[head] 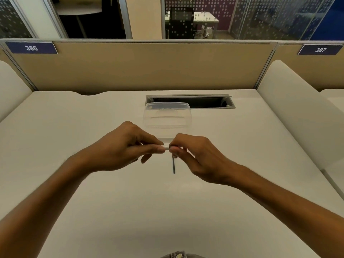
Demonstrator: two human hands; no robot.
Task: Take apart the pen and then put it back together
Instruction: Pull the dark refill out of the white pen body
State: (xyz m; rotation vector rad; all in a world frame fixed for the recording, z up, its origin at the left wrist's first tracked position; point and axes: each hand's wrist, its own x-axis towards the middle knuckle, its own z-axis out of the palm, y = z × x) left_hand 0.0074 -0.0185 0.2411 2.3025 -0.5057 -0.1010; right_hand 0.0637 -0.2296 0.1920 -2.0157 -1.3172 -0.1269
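Forearms reach in from both lower corners over the pale desk [74,112] and meet above its middle. On the left, the left hand [122,146] is curled round a white pen barrel [166,147], thumb and forefinger pinching it near its end, so that only a short stub of white shows between the two hands. Just to the right, the right hand [193,155] pinches the barrel's tip or a small part at it; which one cannot be made out, since the fingertips cover the join. Below the right fingers a thin dark refill [173,165] points down towards the camera, and whether those fingers hold it or it lies on the desk beneath them is unclear. Behind the hands stands a clear plastic container [167,116], and beyond it a cable slot [189,101] is cut into the desk. As for progress, the refill being out of the barrel suggests the pen is at least partly apart; whether the hands are loosening another piece or starting to rebuild it cannot be judged from this view. No cap, spring or tip piece can be seen anywhere, and most of the barrel is hidden inside the left fist.
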